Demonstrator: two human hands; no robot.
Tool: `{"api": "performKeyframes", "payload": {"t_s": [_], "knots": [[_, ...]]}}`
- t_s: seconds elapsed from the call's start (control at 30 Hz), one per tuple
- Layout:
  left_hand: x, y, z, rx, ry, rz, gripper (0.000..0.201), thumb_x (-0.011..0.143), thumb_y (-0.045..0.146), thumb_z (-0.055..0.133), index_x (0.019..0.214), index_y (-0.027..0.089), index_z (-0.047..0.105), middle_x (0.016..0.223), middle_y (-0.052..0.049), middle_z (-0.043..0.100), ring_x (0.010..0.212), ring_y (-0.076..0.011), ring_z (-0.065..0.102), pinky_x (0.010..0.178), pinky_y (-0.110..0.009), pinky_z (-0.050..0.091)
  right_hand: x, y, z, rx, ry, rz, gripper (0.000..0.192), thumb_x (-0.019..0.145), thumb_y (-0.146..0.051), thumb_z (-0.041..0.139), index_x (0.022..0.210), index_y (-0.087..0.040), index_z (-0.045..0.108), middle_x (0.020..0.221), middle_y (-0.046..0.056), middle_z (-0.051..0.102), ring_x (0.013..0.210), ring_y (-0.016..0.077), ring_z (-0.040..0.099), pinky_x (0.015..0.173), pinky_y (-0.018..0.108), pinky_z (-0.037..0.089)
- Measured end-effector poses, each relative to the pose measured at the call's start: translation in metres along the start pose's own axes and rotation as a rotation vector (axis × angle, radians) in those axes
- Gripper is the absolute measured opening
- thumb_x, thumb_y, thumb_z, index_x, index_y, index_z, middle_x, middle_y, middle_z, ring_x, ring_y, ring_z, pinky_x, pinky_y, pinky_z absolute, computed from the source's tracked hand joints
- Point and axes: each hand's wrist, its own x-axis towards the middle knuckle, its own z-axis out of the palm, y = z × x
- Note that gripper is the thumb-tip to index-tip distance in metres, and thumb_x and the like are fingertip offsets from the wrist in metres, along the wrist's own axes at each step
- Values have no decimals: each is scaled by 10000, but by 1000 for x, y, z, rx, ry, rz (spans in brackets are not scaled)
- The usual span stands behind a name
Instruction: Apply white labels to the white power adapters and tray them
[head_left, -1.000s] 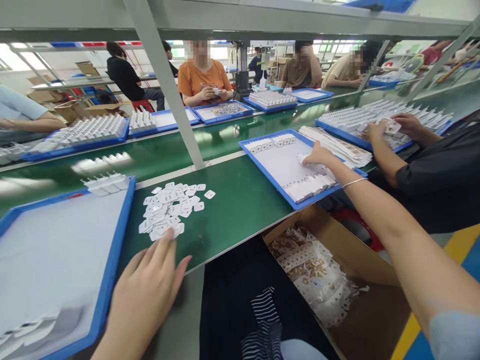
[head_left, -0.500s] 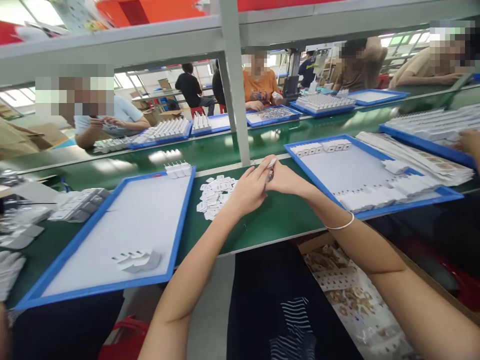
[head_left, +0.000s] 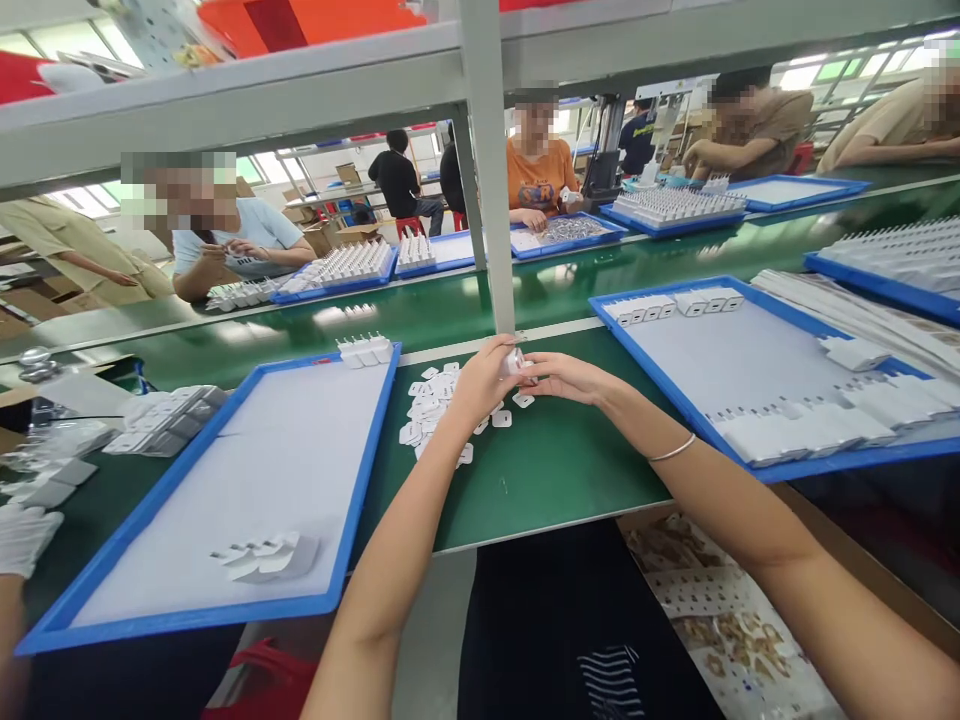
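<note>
Your left hand [head_left: 480, 385] and right hand [head_left: 566, 377] meet above the green bench mat [head_left: 555, 470], fingertips pinched on what looks like a small white plastic plug [head_left: 513, 362], with the scattered white labels [head_left: 435, 405] just beneath your left hand.

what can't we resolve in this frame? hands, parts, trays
- Head view: small white piece mostly hidden by the left hand and right hand meeting around it; shape unreadable.
- Pile of white tabs: partly covered by the left hand, markings too small.
- Right blue tray: cut off by the right edge.
- Cardboard box: contents blurred, cut off below.
</note>
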Motion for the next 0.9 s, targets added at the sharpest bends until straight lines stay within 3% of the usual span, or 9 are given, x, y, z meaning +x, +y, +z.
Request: {"api": "performKeyframes", "payload": {"t_s": [0.13,0.3,0.5,0.73,0.9], "knots": [[-1,0,0,-26,23,-5,318,831,211,729,1107,174,575,1376,-142,594,1285,-282,598,1031,-431,538,-4,2,6,47,-21,15,272,748,-390,815,843,-177,676,797,20,654,784,173,668,891,409,610],[-6,4,5,-34,-31,-39,285,805,186,725,1016,192,534,1345,-142,588,1270,-297,605,952,-440,570,-7,8,18,-26,90,-3,308,708,-350,853,886,-191,658,781,0,618,696,146,618,783,378,612],[-11,2,8,-106,-65,42,395,788,86,697,1138,187,545,1374,-137,572,1324,-258,564,1054,-436,537,-10,11,26,-175,201,-43,386,694,-266,818,1017,-193,620,916,23,628,816,192,642,759,384,598],[-15,0,5,-164,-105,76,620,744,-50,562,1318,183,538,1418,-139,523,1348,-243,535,1157,-456,469,-11,17,25,-341,262,-125,629,650,-294,842,1171,-199,501,1126,52,620,1037,249,620,943,449,512],[-17,-1,7,-158,-113,68,672,718,-51,539,1341,202,534,1424,-129,520,1350,-267,532,1126,-465,495,-17,17,28,-426,253,-133,705,701,-306,809,1245,-221,369,1143,70,603,984,251,632,877,445,531]]}}
